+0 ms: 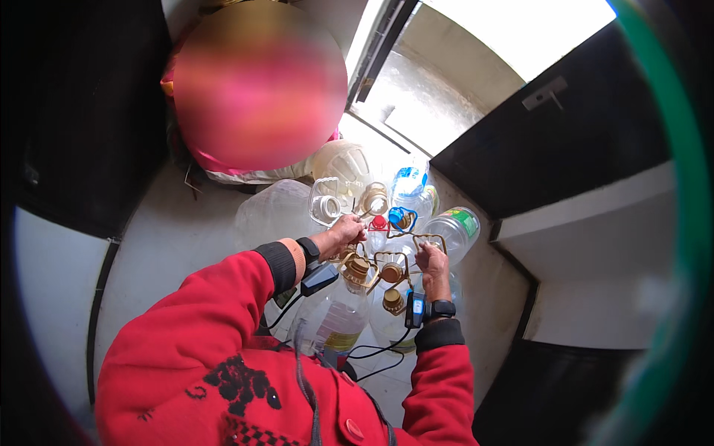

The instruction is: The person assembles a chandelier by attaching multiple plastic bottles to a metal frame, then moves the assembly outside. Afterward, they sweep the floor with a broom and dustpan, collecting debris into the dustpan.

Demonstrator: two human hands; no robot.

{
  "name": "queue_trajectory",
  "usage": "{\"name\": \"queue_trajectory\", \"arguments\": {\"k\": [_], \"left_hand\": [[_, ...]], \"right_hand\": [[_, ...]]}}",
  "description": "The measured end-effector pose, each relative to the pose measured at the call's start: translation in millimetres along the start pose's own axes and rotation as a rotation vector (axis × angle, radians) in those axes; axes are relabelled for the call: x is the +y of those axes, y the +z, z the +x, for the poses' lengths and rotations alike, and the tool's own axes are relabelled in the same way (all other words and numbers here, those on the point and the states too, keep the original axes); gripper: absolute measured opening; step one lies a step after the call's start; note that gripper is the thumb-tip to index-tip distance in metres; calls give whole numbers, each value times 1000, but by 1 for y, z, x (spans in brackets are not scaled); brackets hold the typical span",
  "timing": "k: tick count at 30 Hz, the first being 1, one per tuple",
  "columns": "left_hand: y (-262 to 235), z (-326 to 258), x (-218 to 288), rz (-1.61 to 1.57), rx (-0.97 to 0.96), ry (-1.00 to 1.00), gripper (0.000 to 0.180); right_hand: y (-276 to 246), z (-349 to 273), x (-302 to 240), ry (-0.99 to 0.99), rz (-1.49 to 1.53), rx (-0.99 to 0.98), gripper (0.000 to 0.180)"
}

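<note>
A large clear bottle [335, 316] stands nearer the body than the left hand [346, 231]; a green-labelled bottle [455, 227] is beyond the right hand [433, 262]. The left's fingers curl among the handles; whether they grip, I cannot tell. The right holds a brown loop handle [431, 236]. A red cap [378, 222] sits between the hands.

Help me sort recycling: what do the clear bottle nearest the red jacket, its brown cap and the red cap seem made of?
Clear bottle: probably glossy plastic, being see-through with highlights. Brown cap: likely rigid plastic, opaque with a slight sheen. Red cap: perhaps plastic too, opaque; too small to judge its finish.
</note>
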State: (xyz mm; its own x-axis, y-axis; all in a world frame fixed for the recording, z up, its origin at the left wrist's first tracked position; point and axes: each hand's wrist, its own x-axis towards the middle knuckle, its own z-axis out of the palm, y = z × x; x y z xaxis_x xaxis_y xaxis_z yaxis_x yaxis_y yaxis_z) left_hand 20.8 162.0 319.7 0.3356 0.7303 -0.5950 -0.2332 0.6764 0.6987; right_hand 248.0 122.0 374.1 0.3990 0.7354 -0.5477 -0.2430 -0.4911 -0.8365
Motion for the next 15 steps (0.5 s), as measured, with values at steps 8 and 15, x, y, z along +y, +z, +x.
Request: {"name": "queue_trajectory", "arguments": {"k": [8, 15], "left_hand": [[61, 13, 12, 31, -30, -72, 9], [141, 18, 36, 60, 24, -8, 10]], "right_hand": [[-58, 24, -20, -57, -83, -25, 15], [-111, 27, -95, -115, -26, -92, 13]]}}
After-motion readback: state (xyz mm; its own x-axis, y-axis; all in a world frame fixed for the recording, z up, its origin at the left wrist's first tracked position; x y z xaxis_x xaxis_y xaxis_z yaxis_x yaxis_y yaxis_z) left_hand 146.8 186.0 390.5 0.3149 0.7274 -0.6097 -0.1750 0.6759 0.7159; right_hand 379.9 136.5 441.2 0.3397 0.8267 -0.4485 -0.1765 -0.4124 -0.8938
